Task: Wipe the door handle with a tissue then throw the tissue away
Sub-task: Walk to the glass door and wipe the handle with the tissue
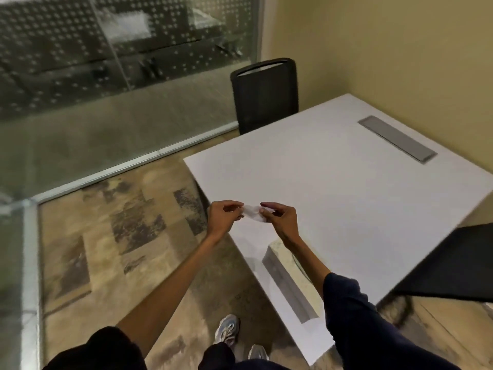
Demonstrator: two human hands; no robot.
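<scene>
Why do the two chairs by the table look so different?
The far chair stands upright past the white table's far edge, and its whole backrest shows. The near chair is at the table's right side, cut off by the picture's edge, so only a flat dark slab shows. The far chair has a light slot at its top; the near one shows none. Both are black.
</scene>
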